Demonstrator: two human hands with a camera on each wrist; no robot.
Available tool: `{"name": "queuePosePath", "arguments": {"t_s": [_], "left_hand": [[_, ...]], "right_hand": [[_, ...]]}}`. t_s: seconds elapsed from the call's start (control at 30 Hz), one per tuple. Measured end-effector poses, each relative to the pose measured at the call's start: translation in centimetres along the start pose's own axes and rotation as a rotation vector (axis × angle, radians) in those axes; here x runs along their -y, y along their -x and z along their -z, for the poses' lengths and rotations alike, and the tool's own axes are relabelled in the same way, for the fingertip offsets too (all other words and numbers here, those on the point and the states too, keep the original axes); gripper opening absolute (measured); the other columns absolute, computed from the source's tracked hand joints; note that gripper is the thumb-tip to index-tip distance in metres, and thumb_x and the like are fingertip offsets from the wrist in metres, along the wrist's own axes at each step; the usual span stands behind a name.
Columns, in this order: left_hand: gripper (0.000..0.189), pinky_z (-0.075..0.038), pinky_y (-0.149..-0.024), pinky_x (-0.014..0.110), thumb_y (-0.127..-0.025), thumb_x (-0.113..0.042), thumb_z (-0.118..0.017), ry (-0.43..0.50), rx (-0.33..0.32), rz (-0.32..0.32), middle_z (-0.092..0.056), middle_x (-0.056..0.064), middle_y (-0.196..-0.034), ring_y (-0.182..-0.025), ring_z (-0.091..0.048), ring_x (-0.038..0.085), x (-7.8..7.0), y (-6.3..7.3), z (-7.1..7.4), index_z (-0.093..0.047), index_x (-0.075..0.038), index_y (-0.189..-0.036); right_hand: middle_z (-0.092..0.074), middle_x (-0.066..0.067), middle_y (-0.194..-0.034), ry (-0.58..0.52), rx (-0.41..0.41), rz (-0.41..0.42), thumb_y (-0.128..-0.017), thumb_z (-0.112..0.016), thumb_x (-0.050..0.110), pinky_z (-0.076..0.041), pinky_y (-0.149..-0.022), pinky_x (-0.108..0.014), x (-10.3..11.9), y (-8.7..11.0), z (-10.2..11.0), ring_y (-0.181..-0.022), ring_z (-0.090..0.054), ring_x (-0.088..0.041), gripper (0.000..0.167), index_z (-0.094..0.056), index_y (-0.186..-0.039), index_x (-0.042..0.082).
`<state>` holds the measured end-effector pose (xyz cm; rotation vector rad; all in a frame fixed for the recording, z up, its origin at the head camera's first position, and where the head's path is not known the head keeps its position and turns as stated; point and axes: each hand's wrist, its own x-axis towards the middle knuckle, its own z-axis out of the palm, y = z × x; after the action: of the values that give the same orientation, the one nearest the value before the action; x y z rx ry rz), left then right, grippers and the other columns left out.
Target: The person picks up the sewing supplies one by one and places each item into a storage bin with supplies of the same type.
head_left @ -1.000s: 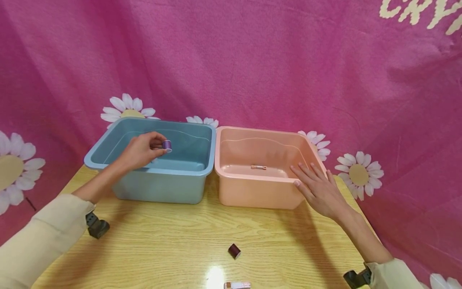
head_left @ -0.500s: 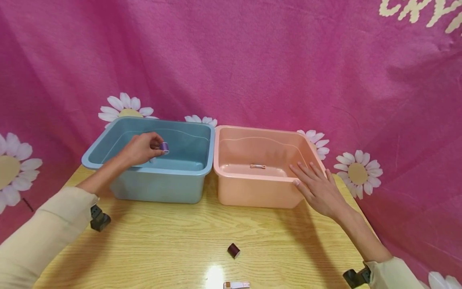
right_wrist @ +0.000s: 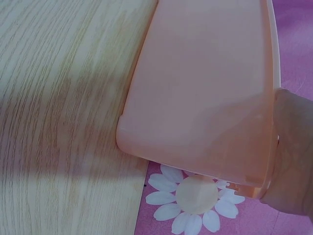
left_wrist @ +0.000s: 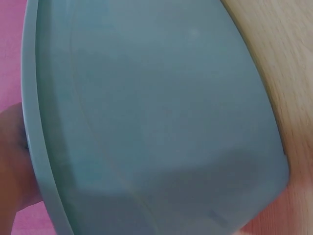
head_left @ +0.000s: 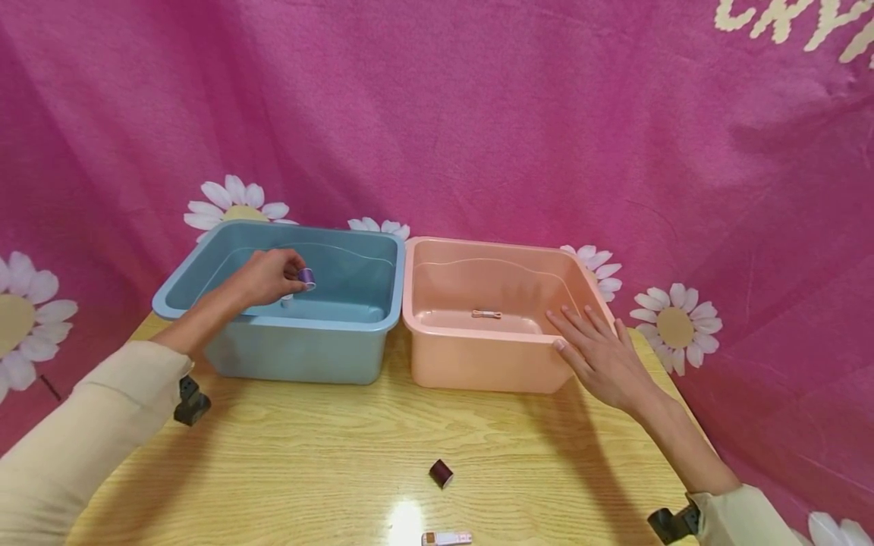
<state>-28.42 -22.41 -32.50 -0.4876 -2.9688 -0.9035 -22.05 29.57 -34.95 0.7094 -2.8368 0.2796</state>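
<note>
My left hand [head_left: 271, 274] pinches a spool of purple thread [head_left: 306, 278] above the inside of the blue tub [head_left: 293, 356]. Below that hand a small white thing [head_left: 287, 301] shows in the tub. In the left wrist view the tub's outer wall [left_wrist: 161, 107] hides the fingers and the spool. My right hand [head_left: 604, 360] rests with spread, straight fingers over the near right corner of the peach tub [head_left: 492, 364]. A small bundle of pale orange cord [head_left: 486, 314] lies on that tub's floor. On the table, nearer to me, lies a spool of dark brown thread [head_left: 441, 474].
The tubs stand side by side on a wood-grain table [head_left: 328, 455]. A small pink and white item with a brown end [head_left: 447, 538] lies at the front edge of the view. Behind hangs a pink cloth [head_left: 437, 114] with white daisies.
My left hand, with the purple spool, has shifted slightly left and a little lower over the blue tub, uncovering more of the small white thing. The right hand has stayed in place.
</note>
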Motion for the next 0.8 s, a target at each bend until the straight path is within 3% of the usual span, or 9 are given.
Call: {"name": "queuePosePath", "arguments": {"t_s": [0.43, 0.8], "left_hand": [[0.033, -0.051, -0.085, 0.049, -0.092, -0.009, -0.071, -0.042, 0.049, 0.018, -0.066, 0.027, -0.107, -0.095, -0.063, 0.036, 0.6, -1.6, 0.2, -0.059, 0.013, -0.115], [0.030, -0.052, -0.083, 0.049, -0.091, -0.007, -0.071, -0.055, 0.084, 0.037, -0.067, 0.028, -0.107, -0.095, -0.063, 0.037, 1.1, -2.3, 0.0, -0.061, 0.013, -0.110]], "right_hand": [[-0.037, -0.016, -0.156, 0.003, -0.006, 0.006, -0.107, -0.044, 0.039, -0.006, -0.109, -0.073, -0.1, 0.0, -0.1, -0.145, -0.021, -0.046, 0.051, -0.039, -0.155, 0.021], [-0.036, -0.016, -0.156, -0.002, -0.001, 0.007, -0.107, -0.043, 0.039, -0.006, -0.109, -0.073, -0.2, -0.1, -0.2, -0.145, -0.020, -0.045, 0.051, -0.039, -0.155, 0.022]]}}
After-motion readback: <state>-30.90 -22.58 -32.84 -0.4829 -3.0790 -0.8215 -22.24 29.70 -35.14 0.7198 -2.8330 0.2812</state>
